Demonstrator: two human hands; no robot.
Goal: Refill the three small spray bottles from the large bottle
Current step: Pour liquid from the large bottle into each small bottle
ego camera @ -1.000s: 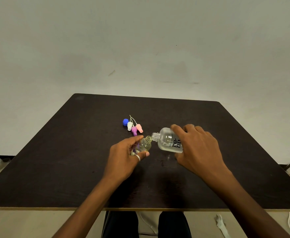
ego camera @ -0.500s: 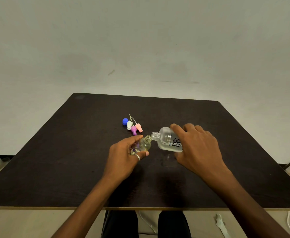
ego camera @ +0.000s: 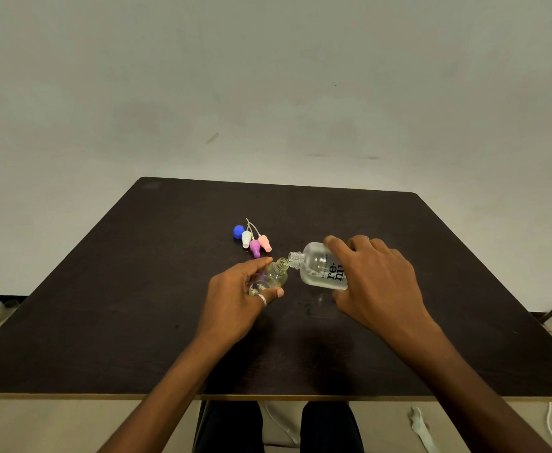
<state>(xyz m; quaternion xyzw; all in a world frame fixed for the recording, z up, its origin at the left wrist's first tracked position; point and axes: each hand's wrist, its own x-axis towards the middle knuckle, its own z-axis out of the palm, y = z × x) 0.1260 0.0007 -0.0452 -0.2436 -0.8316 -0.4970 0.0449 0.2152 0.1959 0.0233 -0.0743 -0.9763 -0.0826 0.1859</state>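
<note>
Pretty much no change since a second ago: right hand [ego camera: 376,282] still wraps the tilted large clear black-lettered bottle [ego camera: 317,269], its open neck meeting the mouth of the small clear yellowish-filled bottle [ego camera: 276,276] pinched in the left hand [ego camera: 235,302].

head cam | faces forward-down | close above table [ego camera: 105,322] | single view

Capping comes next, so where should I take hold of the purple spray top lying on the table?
Probably pinch the purple spray top by its coloured body, coming from above at its near end: it lies flat, thin tube pointing away, with the white top and pink top crowding its sides.
</note>
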